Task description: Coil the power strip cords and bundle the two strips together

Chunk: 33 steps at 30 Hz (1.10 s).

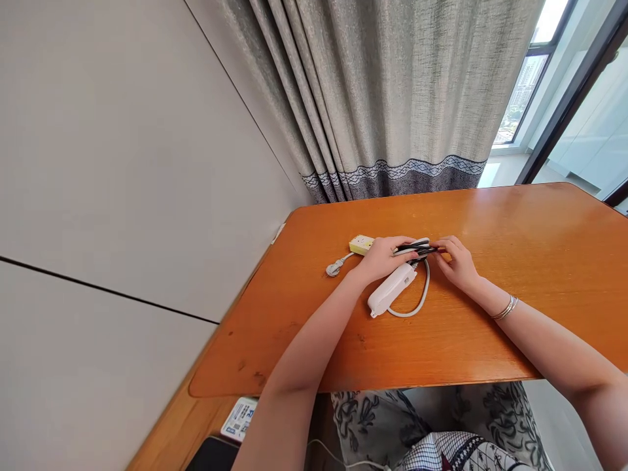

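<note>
A bundle of black and white cables is held between my two hands above the table. My left hand is closed around the bundle's left side, thumb below and fingers on top. My right hand pinches the black cable at the bundle's right end. Just beneath lies a white power strip, tilted toward me, with a white cord looping out to its right. Behind my left hand is a yellow-and-white socket block, partly hidden. A white plug on a short cord rests to its left.
The brown wooden table meets a pale wall panel on the left. A grey curtain hangs behind it, with a window at the far right. Below the left edge are a white box and a dark object.
</note>
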Each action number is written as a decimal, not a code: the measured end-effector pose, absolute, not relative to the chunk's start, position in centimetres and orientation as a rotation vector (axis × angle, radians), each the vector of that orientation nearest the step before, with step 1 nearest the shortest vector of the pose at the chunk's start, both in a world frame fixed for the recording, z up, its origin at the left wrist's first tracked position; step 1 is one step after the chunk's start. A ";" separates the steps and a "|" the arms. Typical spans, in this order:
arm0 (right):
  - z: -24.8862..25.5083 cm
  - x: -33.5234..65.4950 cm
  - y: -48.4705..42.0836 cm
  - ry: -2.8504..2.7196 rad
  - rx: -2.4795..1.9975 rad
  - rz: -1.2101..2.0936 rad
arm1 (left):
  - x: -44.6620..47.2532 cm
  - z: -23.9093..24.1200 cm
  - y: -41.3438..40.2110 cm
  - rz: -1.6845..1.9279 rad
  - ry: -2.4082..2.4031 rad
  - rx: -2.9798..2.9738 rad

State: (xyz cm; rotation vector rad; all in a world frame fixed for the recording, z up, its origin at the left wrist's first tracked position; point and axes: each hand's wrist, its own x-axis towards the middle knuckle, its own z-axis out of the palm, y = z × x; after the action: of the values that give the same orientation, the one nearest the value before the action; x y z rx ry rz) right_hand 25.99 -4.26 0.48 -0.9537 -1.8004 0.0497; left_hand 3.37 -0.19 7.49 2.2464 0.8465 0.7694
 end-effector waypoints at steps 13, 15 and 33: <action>0.5 26.6 -2.3 -0.959 -1.101 0.838 | 2.3 7.0 0.8 0.766 0.590 2.242; 0.9 27.2 -1.9 -0.885 -1.083 0.888 | 2.5 7.1 0.4 0.690 0.538 2.313; 4.9 33.6 -2.0 -0.680 -0.701 1.014 | 4.6 7.0 -1.9 -0.036 0.809 2.608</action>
State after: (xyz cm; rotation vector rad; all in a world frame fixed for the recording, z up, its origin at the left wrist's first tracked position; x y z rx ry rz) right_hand 33.59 -2.01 4.94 -0.7011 -0.6800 1.0142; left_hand 4.60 -1.88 6.99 2.6082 0.8088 -0.0358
